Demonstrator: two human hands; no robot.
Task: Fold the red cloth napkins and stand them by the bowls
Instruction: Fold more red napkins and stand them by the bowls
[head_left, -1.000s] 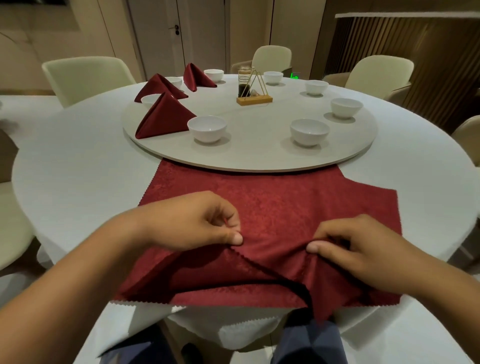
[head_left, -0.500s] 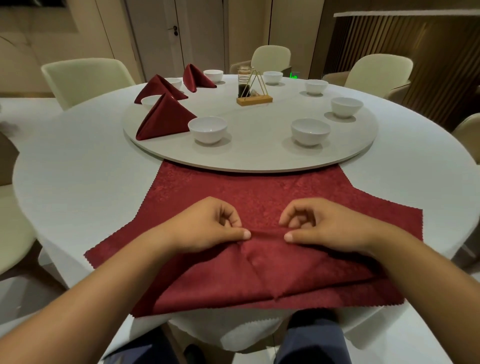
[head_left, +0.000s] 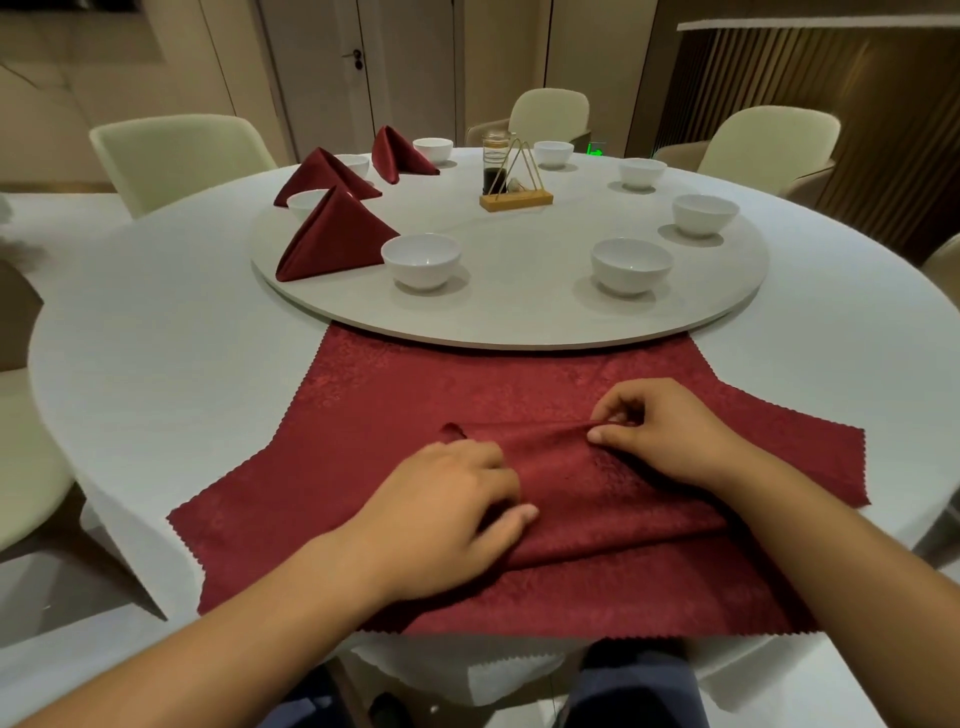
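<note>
Head view: left hand (head_left: 447, 514) and right hand (head_left: 660, 431) pinch the red napkin (head_left: 415, 395), which reaches the turntable (head_left: 519, 306) of bowls (head_left: 421, 260).

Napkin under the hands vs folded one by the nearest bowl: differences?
The near napkin lies mostly flat on the table; the folded napkin stands as a pyramid on the turntable. The right hand pinches a ridge in the near napkin; the folded napkin is untouched. Both are red cloth.

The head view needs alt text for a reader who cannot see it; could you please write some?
A person's right hand pinches a fold in a red napkin spread on a round white table, while the left hand lies on it. Beyond, a turntable carries white bowls, three with folded red napkins standing beside them.
</note>
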